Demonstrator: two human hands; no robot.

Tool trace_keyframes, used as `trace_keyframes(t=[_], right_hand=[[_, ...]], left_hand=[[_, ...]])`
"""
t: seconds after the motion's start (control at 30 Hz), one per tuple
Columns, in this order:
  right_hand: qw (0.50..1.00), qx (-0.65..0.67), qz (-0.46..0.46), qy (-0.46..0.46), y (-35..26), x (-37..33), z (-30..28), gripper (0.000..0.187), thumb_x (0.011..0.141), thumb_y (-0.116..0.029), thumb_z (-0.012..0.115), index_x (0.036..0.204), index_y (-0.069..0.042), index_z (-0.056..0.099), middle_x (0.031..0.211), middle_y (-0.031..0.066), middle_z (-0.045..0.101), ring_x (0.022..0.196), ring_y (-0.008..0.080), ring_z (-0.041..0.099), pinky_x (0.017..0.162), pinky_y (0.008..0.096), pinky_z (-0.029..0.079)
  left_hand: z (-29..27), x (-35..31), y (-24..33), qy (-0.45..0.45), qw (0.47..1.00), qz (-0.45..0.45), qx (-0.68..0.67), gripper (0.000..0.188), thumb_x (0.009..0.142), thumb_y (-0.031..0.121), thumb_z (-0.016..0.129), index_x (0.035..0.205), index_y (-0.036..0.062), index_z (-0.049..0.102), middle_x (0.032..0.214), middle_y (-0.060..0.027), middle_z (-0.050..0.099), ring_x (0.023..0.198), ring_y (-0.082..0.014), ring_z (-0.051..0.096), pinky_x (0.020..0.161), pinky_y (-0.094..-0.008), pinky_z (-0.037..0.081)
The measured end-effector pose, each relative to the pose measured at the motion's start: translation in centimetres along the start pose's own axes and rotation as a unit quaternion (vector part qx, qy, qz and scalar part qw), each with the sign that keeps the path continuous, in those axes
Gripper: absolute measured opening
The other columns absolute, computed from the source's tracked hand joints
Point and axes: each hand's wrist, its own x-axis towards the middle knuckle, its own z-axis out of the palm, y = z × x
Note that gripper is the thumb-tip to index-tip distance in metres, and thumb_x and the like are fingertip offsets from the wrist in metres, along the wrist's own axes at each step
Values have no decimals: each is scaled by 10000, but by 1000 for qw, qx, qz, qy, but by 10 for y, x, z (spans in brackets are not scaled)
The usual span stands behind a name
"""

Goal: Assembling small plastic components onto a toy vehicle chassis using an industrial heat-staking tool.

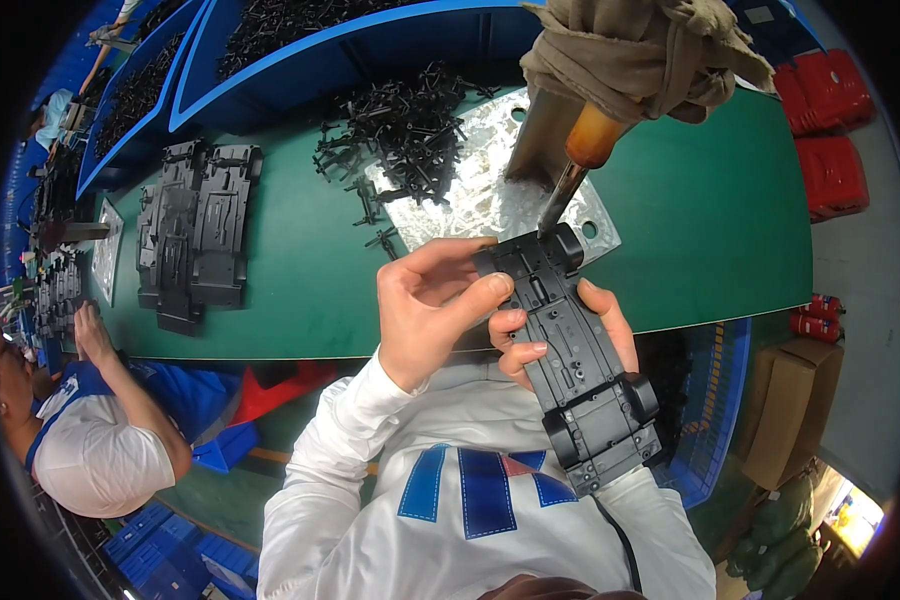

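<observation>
A long black plastic toy-car chassis (pixel 580 350) is held tilted over the table's front edge, its moulded underside details showing. My right hand (pixel 610 322) wraps around it from beneath, with fingertips showing at both long sides. My left hand (pixel 425 315) is closed at the chassis's upper left corner, thumb pressed on its face; whether a small part sits under that thumb is hidden. Just above the chassis's far end is the metal tip of a soldering-iron-like tool (pixel 560 195) with an orange handle, fixed pointing down; I cannot tell if it touches.
Behind the tool's upright lies a shiny metal plate (pixel 440 225), partly under a heap of small black parts (pixel 410 130). Black chassis pieces (pixel 200 230) are stacked left on the green table (pixel 710 200). Blue bins (pixel 370 60) line the back. A co-worker (pixel 110 440) sits at left.
</observation>
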Motion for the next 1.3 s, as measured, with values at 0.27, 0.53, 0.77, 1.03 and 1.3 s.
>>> trace_keyframes(t=[0.27, 0.53, 0.77, 1.03, 1.3], right_hand=[[1000, -6, -3, -3, 0, 0, -2, 564, 896, -305, 593, 1383, -40, 488, 1230, 139, 535, 1006, 245, 476, 693, 330, 444], [1000, -16, 2, -12, -1, 0, -2, 591, 886, -298, 601, 1398, -35, 470, 1237, 146, 528, 1013, 247, 478, 698, 328, 445], [999, -28, -1, -19, -1, 0, -3, 605, 880, -294, 606, 1401, -25, 458, 1236, 147, 526, 1004, 243, 473, 690, 326, 440], [1000, -16, 1, -18, -3, 2, -7, 608, 877, -281, 616, 1403, -25, 453, 1231, 140, 522, 1003, 244, 466, 693, 327, 437], [999, -31, -5, -20, -2, 1, -6, 598, 880, -279, 616, 1397, -24, 457, 1233, 145, 523, 1008, 244, 463, 696, 330, 439]], left_hand=[[1, -1, 1, 2, 1000, -3, 0, 376, 823, 11, 768, 1156, -100, 633, 1017, -159, 713, 934, -174, 680, 872, -321, 553], [2, -2, 3, 3, 1000, -8, 19, 361, 843, 71, 706, 1164, -84, 650, 1028, -124, 701, 915, -150, 646, 880, -293, 511], [2, -2, 2, 1, 1000, -7, 22, 357, 846, 65, 701, 1164, -87, 648, 1026, -125, 700, 915, -149, 645, 876, -293, 512], [2, -1, 0, 5, 1000, -17, 26, 360, 841, 59, 708, 1166, -85, 650, 1023, -120, 699, 912, -147, 643, 869, -291, 513], [2, -3, 1, 3, 1000, -8, 21, 360, 841, 55, 704, 1168, -84, 650, 1023, -119, 696, 915, -147, 641, 875, -293, 511]])
